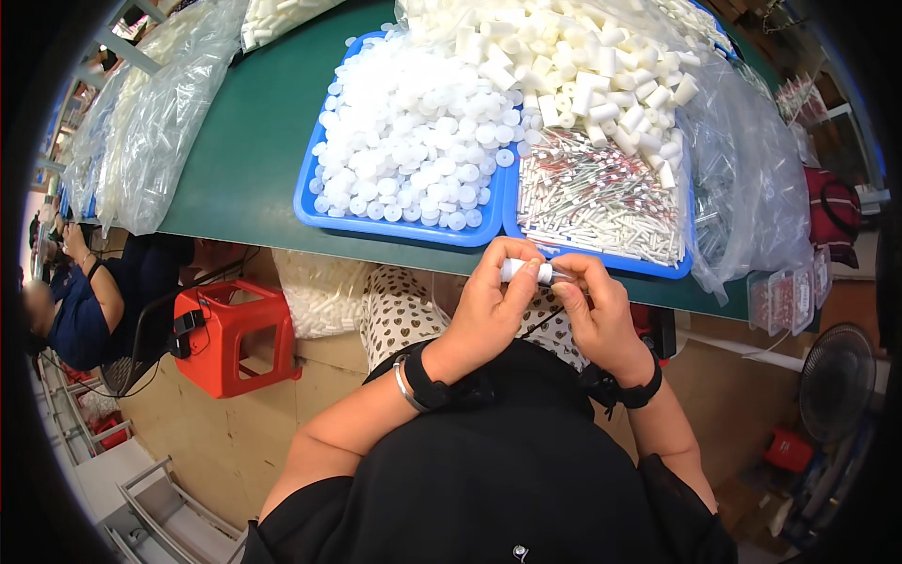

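My left hand point(492, 299) pinches a short white plastic cylinder point(526, 271) between thumb and fingers, just off the table's front edge. Close by on the right, my right hand point(598, 303) has its thumb and fingertips closed at the cylinder's right end. Something small and clear shows at those fingertips, but its kind is hard to make out. Beyond my hands, a blue tray point(404, 232) is heaped with white plastic discs point(413, 141). A second blue tray point(601, 260) holds thin white sticks with reddish wires point(601, 202), and thick cream-white tubes point(601, 75) are piled behind them.
Clear plastic bags point(752, 160) lie right of the trays, and more bags point(155, 141) lie at the table's left. A red stool point(240, 334) stands at the lower left, near a seated person in dark blue point(94, 310). A fan point(836, 381) stands at the right.
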Demonstrator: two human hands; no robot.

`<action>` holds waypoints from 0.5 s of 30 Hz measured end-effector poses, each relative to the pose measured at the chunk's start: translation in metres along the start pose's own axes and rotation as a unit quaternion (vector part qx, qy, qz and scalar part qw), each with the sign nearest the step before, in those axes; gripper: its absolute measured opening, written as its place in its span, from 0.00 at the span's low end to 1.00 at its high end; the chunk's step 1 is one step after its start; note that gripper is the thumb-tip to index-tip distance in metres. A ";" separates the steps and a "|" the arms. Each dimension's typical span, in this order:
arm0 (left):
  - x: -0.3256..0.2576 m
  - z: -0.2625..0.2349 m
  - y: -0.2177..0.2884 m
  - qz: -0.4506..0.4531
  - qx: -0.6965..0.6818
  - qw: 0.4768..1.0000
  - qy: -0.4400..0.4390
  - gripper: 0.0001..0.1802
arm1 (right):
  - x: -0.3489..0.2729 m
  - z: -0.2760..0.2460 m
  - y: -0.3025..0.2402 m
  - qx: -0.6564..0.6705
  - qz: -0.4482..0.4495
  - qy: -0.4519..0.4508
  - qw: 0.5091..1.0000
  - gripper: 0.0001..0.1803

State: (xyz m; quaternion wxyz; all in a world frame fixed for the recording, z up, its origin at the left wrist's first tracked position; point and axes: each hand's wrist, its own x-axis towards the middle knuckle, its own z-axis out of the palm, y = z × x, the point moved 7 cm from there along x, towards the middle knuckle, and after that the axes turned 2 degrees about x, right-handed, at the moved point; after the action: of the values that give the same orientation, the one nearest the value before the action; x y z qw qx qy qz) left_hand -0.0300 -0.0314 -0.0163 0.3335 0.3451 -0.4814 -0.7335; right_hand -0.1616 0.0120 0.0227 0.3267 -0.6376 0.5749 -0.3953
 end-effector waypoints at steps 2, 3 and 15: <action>-0.001 0.002 0.000 -0.007 0.014 0.999 -0.036 0.13 | 0.003 0.002 -0.008 -0.039 -0.054 -0.019 0.998 0.12; -0.001 0.006 0.002 0.032 0.030 0.998 -0.052 0.16 | 0.005 0.002 -0.015 -0.057 -0.087 -0.032 0.994 0.11; 0.001 0.020 0.000 0.010 -0.125 0.985 -0.120 0.26 | 0.007 0.020 -0.014 -0.017 -0.087 -0.019 0.996 0.12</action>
State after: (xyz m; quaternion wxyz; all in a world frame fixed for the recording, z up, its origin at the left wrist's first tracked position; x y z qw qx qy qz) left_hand -0.0471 -0.0223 -0.0098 0.3213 0.2055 -0.4263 -0.8203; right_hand -0.1369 0.0056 0.0266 0.2915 -0.6980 0.5175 -0.4000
